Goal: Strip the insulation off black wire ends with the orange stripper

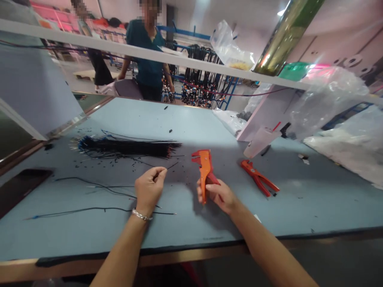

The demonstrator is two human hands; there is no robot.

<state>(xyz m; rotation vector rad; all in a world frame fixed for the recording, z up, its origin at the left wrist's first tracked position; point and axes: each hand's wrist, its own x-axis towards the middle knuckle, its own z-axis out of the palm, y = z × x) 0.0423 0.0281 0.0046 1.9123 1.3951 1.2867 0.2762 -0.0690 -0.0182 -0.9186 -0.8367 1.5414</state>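
My left hand [151, 187] pinches a thin black wire [172, 165], whose end sticks out to the right of the fingertips. In my right hand [220, 195] is an orange and red wire stripper [205, 165], held upright by its handles with the jaws pointing left. A short gap separates the wire end from the jaws. Behind my left hand lies a thick bundle of black wires [128, 147] with blue pieces at its left end. Several single black wires, such as a long one [80, 210], lie in front and to the left.
A second orange and red hand tool [259, 177] rests on the table [185, 227] at right, near a translucent cup [259, 142]. A dark phone-like slab [25, 185] sits at left. Small black scraps are scattered about. Beyond the white rail [179, 61] stands a person [146, 59].
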